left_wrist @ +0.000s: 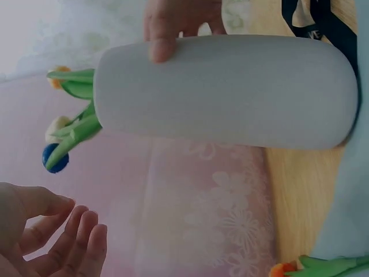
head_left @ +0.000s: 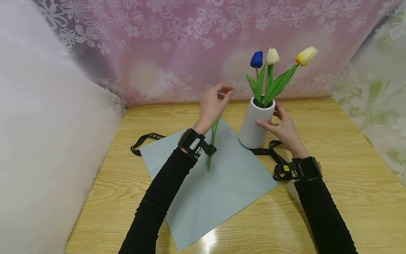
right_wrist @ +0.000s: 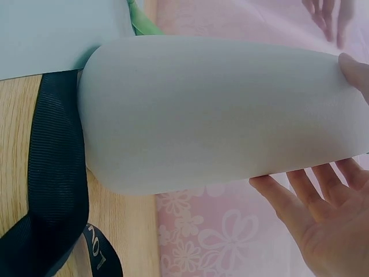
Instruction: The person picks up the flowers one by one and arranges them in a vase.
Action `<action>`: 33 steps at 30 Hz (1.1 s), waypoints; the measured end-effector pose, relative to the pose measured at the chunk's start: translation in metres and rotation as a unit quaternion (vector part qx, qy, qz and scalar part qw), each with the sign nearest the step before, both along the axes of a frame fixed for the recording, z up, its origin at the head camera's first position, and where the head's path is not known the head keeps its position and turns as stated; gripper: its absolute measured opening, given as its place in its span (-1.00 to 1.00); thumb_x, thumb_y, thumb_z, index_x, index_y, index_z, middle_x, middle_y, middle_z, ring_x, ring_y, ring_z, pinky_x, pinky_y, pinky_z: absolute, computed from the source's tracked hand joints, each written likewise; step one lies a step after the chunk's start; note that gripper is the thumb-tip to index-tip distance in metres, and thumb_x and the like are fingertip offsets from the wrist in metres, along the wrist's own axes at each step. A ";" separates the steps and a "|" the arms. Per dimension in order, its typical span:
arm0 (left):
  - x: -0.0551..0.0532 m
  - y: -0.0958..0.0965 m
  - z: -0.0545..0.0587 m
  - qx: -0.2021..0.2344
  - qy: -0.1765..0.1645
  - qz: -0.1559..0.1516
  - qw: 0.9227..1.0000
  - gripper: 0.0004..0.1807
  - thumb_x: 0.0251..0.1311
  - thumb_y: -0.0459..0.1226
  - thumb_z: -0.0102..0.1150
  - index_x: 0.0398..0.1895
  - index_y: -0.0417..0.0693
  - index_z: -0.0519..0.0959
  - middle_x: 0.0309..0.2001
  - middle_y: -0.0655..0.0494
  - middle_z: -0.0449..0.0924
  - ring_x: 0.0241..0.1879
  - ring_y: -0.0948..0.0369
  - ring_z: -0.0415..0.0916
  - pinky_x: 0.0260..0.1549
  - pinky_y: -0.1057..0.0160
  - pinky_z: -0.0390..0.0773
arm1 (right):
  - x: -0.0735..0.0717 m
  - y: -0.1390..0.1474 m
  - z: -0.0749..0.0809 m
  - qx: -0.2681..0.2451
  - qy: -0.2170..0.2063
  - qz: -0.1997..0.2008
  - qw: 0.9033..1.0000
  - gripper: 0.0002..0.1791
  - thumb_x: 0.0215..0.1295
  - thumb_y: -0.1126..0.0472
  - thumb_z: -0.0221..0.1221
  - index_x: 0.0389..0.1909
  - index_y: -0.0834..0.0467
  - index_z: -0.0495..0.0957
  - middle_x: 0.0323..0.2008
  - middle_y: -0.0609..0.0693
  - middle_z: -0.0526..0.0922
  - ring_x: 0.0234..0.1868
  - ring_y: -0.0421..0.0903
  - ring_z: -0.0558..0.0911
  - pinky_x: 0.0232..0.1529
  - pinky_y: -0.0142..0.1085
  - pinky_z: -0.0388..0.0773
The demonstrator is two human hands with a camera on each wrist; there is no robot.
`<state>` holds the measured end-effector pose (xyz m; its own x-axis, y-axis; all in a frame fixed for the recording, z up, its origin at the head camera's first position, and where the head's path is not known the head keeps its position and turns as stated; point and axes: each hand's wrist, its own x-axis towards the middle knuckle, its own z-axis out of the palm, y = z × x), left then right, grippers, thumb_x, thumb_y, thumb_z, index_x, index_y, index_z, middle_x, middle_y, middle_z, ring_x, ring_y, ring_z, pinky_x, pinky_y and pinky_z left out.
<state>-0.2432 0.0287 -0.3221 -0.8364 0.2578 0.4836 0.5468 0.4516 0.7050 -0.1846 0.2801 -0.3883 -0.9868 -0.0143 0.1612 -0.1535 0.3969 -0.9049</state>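
My right hand (head_left: pixel 283 128) grips a white vase (head_left: pixel 255 127) near its top, thumb on the near face and fingers round the far side. In the vase stand a blue tulip (head_left: pixel 257 59), a white tulip (head_left: pixel 272 56) and a yellow tulip (head_left: pixel 306 56) with green leaves. Left of the vase, my left hand (head_left: pixel 214 104) hovers with loosely bent fingers and nothing between them. Beneath it an orange tulip (left_wrist: pixel 282 269) lies on the grey-blue wrapping sheet (head_left: pixel 222 197); in the head view the left hand hides its bloom.
A black ribbon with white lettering (head_left: pixel 139 143) runs under the sheet and comes out by the vase, where a ribbon length (right_wrist: pixel 57 167) curls on the wooden table (head_left: pixel 342 197). A pink flowered curtain (head_left: pixel 190 53) hangs behind the table.
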 end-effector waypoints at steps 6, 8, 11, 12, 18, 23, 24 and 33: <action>-0.001 -0.010 -0.024 -0.019 -0.032 0.022 0.999 -0.81 0.45 -0.25 0.19 -0.04 -0.15 0.68 -0.17 -0.01 0.73 -0.22 0.13 0.67 -0.26 0.36 0.57 | 0.000 0.001 0.000 -0.002 0.000 0.001 1.000 -0.01 0.29 0.05 0.39 0.61 -0.13 0.02 0.51 0.08 0.21 0.46 0.15 0.24 0.32 0.25 0.37; -0.002 -0.014 -0.035 -0.026 -0.045 0.028 0.998 -0.82 0.43 -0.25 0.21 -0.07 -0.17 0.69 -0.20 -0.03 0.73 -0.26 0.13 0.65 -0.32 0.38 0.54 | 0.001 0.001 0.000 -0.003 0.001 0.001 1.000 -0.02 0.29 0.05 0.40 0.61 -0.13 0.03 0.51 0.08 0.21 0.46 0.15 0.24 0.32 0.26 0.37; -0.005 -0.020 -0.053 -0.050 -0.067 0.048 0.995 -0.81 0.42 -0.23 0.23 -0.09 -0.17 0.68 -0.21 -0.04 0.73 -0.34 0.11 0.64 -0.45 0.39 0.47 | 0.001 0.001 0.001 -0.003 0.002 0.002 1.000 -0.02 0.29 0.05 0.40 0.61 -0.12 0.04 0.51 0.08 0.21 0.46 0.15 0.24 0.32 0.27 0.37; -0.006 -0.022 -0.058 -0.064 -0.073 0.057 0.994 -0.80 0.41 -0.22 0.24 -0.10 -0.17 0.68 -0.21 -0.04 0.73 -0.36 0.10 0.64 -0.48 0.37 0.45 | 0.001 0.000 0.001 -0.003 0.002 0.002 1.000 -0.02 0.28 0.05 0.40 0.61 -0.12 0.04 0.51 0.08 0.21 0.46 0.15 0.24 0.32 0.27 0.37; -0.013 -0.031 -0.086 -0.171 -0.108 0.102 0.974 -0.80 0.40 -0.25 0.22 -0.17 -0.21 0.73 -0.27 -0.06 0.76 -0.35 0.08 0.67 -0.44 0.30 0.53 | 0.002 -0.001 0.002 -0.003 0.003 0.005 1.000 -0.03 0.29 0.07 0.39 0.61 -0.12 0.04 0.50 0.07 0.22 0.45 0.15 0.25 0.32 0.27 0.36; -0.018 -0.032 -0.101 -0.242 -0.156 0.103 0.952 -0.80 0.35 -0.22 0.28 -0.32 -0.20 0.72 -0.46 0.04 0.67 -0.47 0.15 0.59 -0.52 0.31 0.46 | 0.003 -0.001 0.003 -0.001 0.004 0.007 1.000 -0.03 0.29 0.07 0.39 0.61 -0.12 0.04 0.50 0.06 0.22 0.45 0.14 0.25 0.32 0.27 0.37; -0.018 -0.032 -0.103 -0.251 -0.164 0.102 0.948 -0.79 0.34 -0.22 0.30 -0.38 -0.18 0.70 -0.52 0.08 0.61 -0.51 0.18 0.55 -0.55 0.33 0.41 | 0.003 -0.001 0.003 -0.001 0.005 0.007 1.000 -0.03 0.29 0.08 0.39 0.61 -0.12 0.04 0.49 0.06 0.22 0.45 0.14 0.25 0.32 0.27 0.37; -0.023 -0.032 -0.118 -0.263 -0.226 0.077 0.935 -0.54 0.26 -0.25 0.38 -0.77 -0.05 0.42 -0.76 0.20 0.29 -0.71 0.27 0.33 -0.73 0.38 0.27 | 0.002 -0.001 0.003 -0.005 0.009 0.007 1.000 -0.05 0.30 0.09 0.39 0.60 -0.12 0.06 0.47 0.07 0.24 0.42 0.13 0.26 0.33 0.26 0.37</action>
